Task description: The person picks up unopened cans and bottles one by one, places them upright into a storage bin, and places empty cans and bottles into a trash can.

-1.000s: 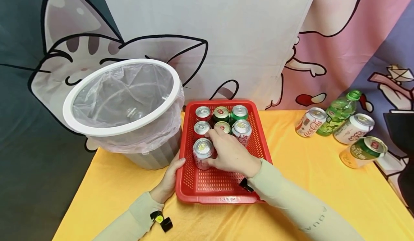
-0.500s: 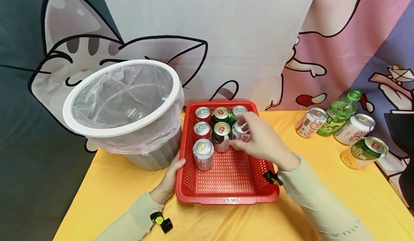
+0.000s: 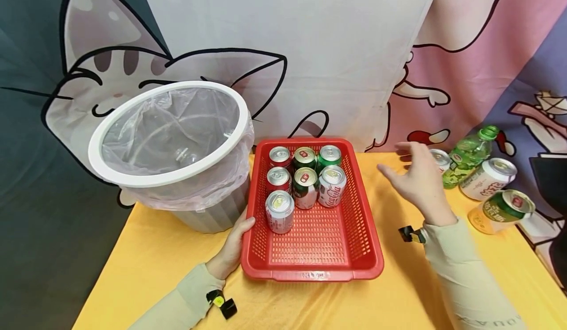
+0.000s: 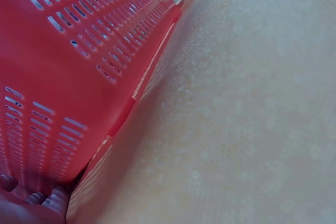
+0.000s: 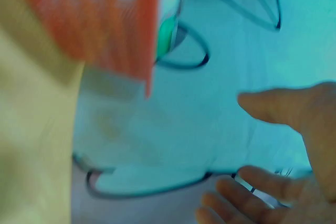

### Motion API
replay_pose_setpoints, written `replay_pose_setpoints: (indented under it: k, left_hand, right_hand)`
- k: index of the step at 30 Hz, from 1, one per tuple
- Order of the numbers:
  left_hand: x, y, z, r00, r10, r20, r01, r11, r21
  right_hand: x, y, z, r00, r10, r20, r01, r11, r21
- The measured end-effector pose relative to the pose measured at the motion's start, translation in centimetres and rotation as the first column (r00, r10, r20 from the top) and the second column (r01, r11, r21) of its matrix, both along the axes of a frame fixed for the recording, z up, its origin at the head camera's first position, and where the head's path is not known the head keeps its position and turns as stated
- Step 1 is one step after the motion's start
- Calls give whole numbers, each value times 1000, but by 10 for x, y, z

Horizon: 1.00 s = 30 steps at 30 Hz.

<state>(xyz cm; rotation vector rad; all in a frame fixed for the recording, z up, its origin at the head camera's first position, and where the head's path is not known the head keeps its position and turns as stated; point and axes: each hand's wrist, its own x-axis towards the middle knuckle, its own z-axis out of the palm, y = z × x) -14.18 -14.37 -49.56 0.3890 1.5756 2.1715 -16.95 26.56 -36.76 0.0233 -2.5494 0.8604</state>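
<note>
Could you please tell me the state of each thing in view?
Red basket: partly filled
Seven basket cans: upright
Three cans at right: upright
Green bottle: capped, upright
Bin: open, lined with a clear bag
Clear item in bin: indistinct
Left hand: gripping the basket's edge
Right hand: raised, holding nothing

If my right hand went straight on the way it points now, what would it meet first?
Probably the printed backdrop. The Coca-Cola can beyond your right hand looks off to the right of that line, though depth is unclear.
</note>
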Motion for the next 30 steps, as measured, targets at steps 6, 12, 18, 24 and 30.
replay_pose_setpoints:
  k: [6,12,18,24,30]
  left_hand:
    - [1,1,0,1000,2,6,-2,1000,10]
    - [2,1,0,1000,18,11,-18,1000,7]
    - [3,1,1,999,36,20,-36,999,-4]
    - [3,0,2,999,34,26,-34,999,-3]
    - [2,1,2,999,29,29,-29,1000,3]
  right_hand:
    - [-2,37,-19,968,-246,-50,244,969,-46]
    - [-4,62,-35,894,-448,-25,441,886,-144]
    - [-7,78,-49,855,-512,78,518,841,-159]
    - [-9,84,-66,850,-510,134,525,841,-130]
    - [-16,84,-77,843,-520,139,536,834,-131]
